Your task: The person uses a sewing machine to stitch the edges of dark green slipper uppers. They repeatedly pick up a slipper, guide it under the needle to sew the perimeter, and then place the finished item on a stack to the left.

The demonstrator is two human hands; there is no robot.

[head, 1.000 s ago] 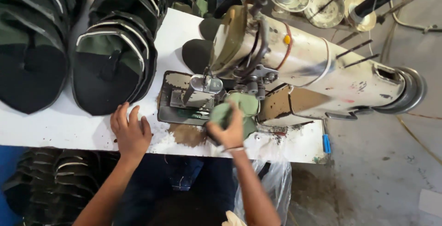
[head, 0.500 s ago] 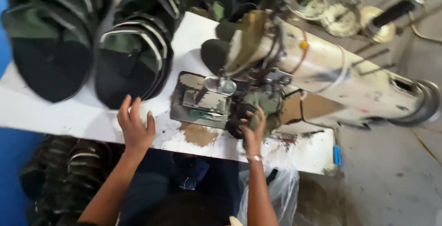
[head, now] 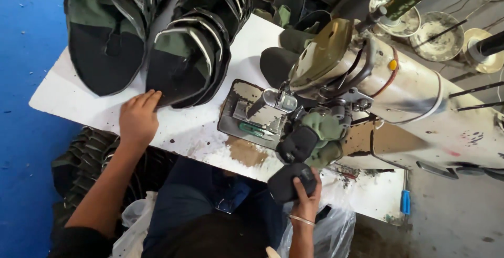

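Right hand (head: 304,192) is down at the near table edge, fingers curled tight around a black fabric piece (head: 287,182). Just past those fingertips more black and green sewn pieces (head: 315,137) trail up under the sewing machine (head: 399,100). Left hand (head: 138,119) lies flat on the white table (head: 199,126), fingers close together, gripping nothing, tips touching the front of a stack of black and green shoe uppers (head: 194,53). A second stack (head: 107,32) sits further left of that.
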